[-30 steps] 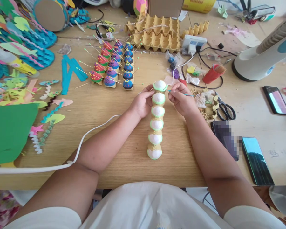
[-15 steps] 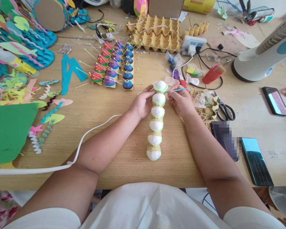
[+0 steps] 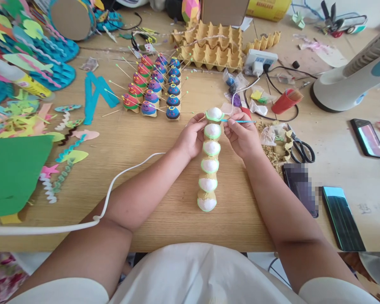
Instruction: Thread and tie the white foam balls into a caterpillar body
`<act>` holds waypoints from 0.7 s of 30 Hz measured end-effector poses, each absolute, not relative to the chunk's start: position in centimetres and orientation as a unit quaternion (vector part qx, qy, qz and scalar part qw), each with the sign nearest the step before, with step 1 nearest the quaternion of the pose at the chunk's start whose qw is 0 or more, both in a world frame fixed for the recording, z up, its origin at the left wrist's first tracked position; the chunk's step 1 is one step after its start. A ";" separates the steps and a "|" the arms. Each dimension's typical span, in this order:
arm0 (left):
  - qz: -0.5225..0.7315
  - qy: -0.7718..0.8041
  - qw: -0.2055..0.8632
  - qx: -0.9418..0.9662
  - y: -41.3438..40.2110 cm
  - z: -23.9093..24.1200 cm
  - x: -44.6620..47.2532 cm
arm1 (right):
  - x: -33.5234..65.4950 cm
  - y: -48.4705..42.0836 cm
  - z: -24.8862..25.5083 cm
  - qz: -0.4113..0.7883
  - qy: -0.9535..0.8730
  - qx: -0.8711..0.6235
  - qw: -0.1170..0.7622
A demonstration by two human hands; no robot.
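Note:
A strip cut from an egg carton [image 3: 209,165] runs lengthwise in front of me, its several bumps topped in white with light green rims. My left hand [image 3: 192,136] grips the strip's far end from the left side, fingers closed around its edge. Between the thumb and fingers of my right hand [image 3: 241,134] is a thin blue stick-like tool [image 3: 242,121]. Its tip meets the right side of the farthest white bump. Whether that tip is a brush or a plain point is too small to tell.
Painted egg-carton strips [image 3: 150,97] with pins stand beyond my left hand. Egg trays [image 3: 212,46] lie at the back. Scissors [image 3: 300,147], phones [image 3: 342,217], a red cup [image 3: 285,102] and a fan base [image 3: 329,90] are on the right. A white cable [image 3: 114,181] crosses my left forearm.
The blue tool has swung to lie more level, its tip now against the far bump. My right hand has turned slightly. The view has shifted a little; my left hand keeps its hold.

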State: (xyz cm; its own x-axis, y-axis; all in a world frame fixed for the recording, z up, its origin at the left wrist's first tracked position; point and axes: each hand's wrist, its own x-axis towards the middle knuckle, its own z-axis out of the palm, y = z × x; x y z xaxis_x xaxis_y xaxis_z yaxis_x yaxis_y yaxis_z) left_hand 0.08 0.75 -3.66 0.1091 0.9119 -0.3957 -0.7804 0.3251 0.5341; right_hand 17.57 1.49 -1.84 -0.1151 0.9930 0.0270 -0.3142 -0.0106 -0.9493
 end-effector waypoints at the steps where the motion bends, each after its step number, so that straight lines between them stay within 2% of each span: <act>1: 0.572 0.341 0.740 0.094 0.8 -3.7 0.1 | 17.6 1.5 -1.8 0.598 -0.446 -0.382 0.545; 13: 0.574 0.326 0.746 0.087 1.0 -4.0 0.1 | 16.9 1.5 -1.9 0.532 -0.482 -0.379 0.583; 21: 0.574 0.315 0.753 0.065 1.2 -4.3 0.1 | 16.7 1.5 -2.2 0.512 -0.496 -0.397 0.578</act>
State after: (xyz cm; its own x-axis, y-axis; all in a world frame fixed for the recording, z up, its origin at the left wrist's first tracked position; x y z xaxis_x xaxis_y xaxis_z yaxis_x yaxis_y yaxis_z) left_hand 0.10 1.16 -4.32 0.1420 0.9051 -0.4008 -0.8237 0.3326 0.4592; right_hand 16.71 1.48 -2.16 -0.0156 0.9858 0.1669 -0.1990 0.1605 -0.9668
